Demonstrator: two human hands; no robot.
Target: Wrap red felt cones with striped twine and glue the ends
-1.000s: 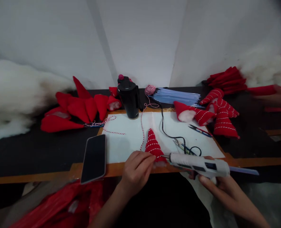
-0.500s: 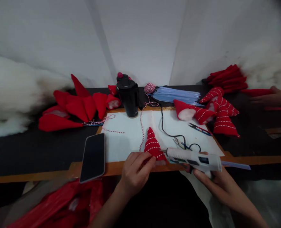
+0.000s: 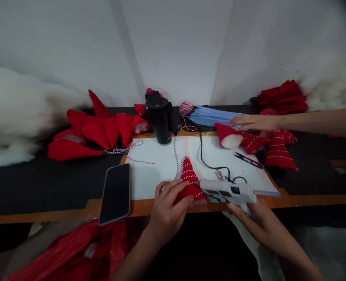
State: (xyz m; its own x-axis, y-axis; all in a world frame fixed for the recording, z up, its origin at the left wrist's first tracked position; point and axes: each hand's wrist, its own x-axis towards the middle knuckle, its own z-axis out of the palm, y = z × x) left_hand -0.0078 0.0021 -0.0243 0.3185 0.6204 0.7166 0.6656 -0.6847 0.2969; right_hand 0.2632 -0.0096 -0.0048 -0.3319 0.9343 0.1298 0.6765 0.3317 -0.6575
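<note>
A stuffed red felt cone (image 3: 188,173) with red-and-white twine wound about it lies on the white sheet in front of me. My left hand (image 3: 168,207) grips its lower left side, fingers closed against the felt. In my right hand (image 3: 259,224) is a white hot glue gun (image 3: 227,191), its handle wrapped by my fingers. The gun's nozzle tip is at the cone's right side, close to a twine row; whether it touches is hard to tell. From the cone, the twine (image 3: 176,154) runs back to a twine ball (image 3: 186,108).
Another person's hand (image 3: 255,122) reaches from the right over glue sticks (image 3: 206,116) and finished cones (image 3: 280,154). A black tumbler (image 3: 159,121), phone (image 3: 115,194), thread snips (image 3: 248,160), plain red cones (image 3: 95,130) and white stuffing (image 3: 20,117) lie around the white sheet (image 3: 158,175).
The glue gun and my right hand have moved left, bringing the nozzle higher on the cone. My left fingers have shifted slightly up. The other person's hand has reached in over the glue sticks.
</note>
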